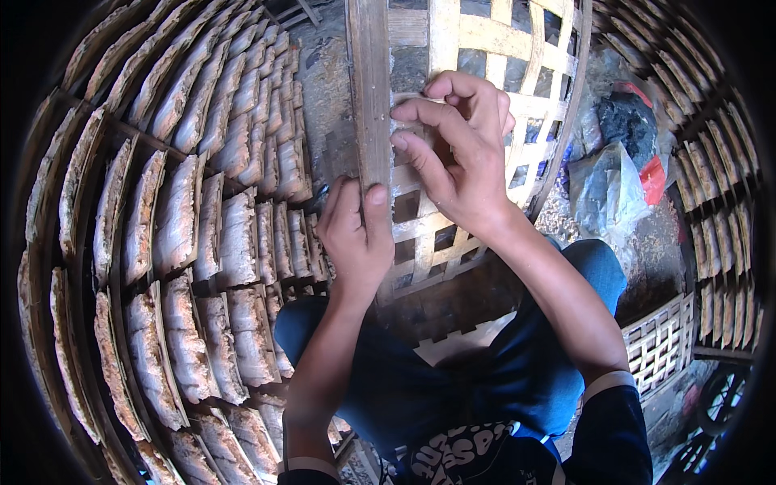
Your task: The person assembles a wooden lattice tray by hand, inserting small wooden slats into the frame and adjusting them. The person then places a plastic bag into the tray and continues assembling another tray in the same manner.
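A flat woven bamboo lattice tray [533, 56] with wide pale strips rests on my lap and leans away from me. My left hand [356, 234] grips a thick upright wooden slat [370, 89] at the tray's left edge, thumb pressed on its front. My right hand [457, 153] pinches a horizontal bamboo strip [404, 179] just right of that slat, fingers curled over the weave. Both forearms rise from the lower edge over my blue trousers.
Rows of stacked, curved bamboo trays [202, 226] fill the left side and ring the view. A second small lattice piece [663, 343] lies at lower right. Grey and red plastic bags [622, 178] sit on the ground to the right.
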Demonstrator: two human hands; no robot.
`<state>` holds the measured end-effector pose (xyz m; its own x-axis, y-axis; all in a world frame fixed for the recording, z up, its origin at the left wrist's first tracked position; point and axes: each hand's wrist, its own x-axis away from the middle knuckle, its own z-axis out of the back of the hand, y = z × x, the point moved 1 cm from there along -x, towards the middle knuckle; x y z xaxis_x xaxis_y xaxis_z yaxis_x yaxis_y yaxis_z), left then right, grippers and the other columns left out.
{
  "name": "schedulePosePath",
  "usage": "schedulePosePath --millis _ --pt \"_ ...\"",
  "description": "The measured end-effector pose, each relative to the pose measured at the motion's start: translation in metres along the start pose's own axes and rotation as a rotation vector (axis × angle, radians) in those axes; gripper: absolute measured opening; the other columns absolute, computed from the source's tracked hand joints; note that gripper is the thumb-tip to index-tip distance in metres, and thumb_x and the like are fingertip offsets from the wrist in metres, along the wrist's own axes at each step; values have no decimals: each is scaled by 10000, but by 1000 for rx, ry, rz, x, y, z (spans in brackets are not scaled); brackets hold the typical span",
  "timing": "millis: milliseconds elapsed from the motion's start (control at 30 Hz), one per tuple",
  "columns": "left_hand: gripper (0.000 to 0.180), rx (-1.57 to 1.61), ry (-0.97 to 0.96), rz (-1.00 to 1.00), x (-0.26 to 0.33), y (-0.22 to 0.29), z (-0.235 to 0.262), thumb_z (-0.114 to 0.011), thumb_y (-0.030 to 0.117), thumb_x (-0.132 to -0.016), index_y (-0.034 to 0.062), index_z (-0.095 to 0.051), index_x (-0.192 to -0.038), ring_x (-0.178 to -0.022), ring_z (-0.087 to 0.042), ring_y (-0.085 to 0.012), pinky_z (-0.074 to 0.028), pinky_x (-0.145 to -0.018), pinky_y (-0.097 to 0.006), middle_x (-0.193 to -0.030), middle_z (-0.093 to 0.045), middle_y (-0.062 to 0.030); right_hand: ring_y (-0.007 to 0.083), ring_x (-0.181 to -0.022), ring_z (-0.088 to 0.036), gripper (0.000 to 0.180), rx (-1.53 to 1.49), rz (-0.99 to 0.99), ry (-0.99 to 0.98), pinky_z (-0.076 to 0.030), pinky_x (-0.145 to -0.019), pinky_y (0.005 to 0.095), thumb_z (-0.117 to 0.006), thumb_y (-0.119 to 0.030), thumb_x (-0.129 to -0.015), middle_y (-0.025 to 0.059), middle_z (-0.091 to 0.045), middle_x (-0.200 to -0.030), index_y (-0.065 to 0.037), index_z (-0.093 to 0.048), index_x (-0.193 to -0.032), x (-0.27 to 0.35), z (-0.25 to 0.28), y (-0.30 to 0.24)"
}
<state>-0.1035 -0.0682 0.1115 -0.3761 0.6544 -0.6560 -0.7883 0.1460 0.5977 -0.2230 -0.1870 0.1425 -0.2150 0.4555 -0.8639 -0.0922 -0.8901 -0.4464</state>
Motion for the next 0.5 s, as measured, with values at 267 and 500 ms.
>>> schedulePosePath --millis 267,500 --pt "225 29 21 8 0 -1 -2 -581 164 -1017 -26 -584 -894 -674 -594 -342 -455 -615 -401 -804 -571 -170 271 -1164 -446 156 29 -1 -82 -259 -971 410 -811 -160 -786 49 -567 -1246 -145 -752 -929 12 1 -6" --pt "240 16 19 16 2 -3 -1 -575 181 -1023 -25 -591 -901 -669 -591 -346 -449 -606 -407 -801 -571 -170 284 -1177 -453 160 76 24 -150 -272 -989 394 -822 -169 -778 95 -569 -1272 -127 -757 -919 14 6 -10"
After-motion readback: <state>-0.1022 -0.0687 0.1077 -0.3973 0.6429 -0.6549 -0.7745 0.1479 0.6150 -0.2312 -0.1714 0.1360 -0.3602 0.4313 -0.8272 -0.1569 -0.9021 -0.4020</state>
